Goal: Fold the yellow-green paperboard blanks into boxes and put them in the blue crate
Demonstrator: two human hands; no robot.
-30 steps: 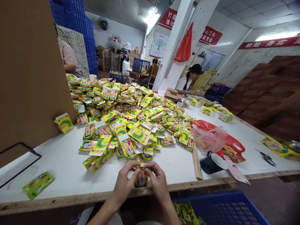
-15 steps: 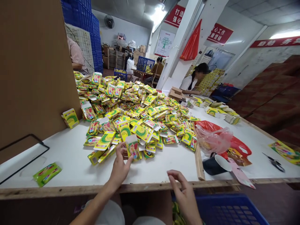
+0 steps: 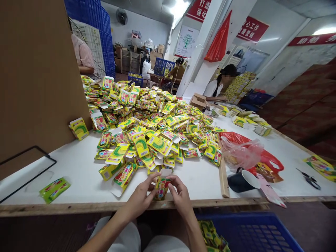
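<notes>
Both hands hold one small yellow, green and red printed carton [image 3: 162, 188] upright near the table's front edge, its white top flap [image 3: 166, 172] raised. My left hand [image 3: 143, 192] grips its left side, fingers bent around the edge. On the opposite side, my right hand [image 3: 181, 196] has thumb and fingers closed on the carton. Just beyond spreads a large heap of similar cartons [image 3: 157, 140], many with white flaps open. One carton [image 3: 125, 176] with its flap out lies left of my hands.
A green packet [image 3: 55, 189] and a black wire frame [image 3: 54, 161] lie left, by a tall brown cardboard [image 3: 42, 77]. Right of a wooden strip [image 3: 223, 180] are a dark cup [image 3: 243, 181], plastic bags [image 3: 244, 150] and scissors [image 3: 309, 179]. A blue crate [image 3: 252, 231] sits below; co-workers sit beyond.
My left hand has drawn the carton from the heap toward the table edge. My right hand has moved left and taken hold of it too.
</notes>
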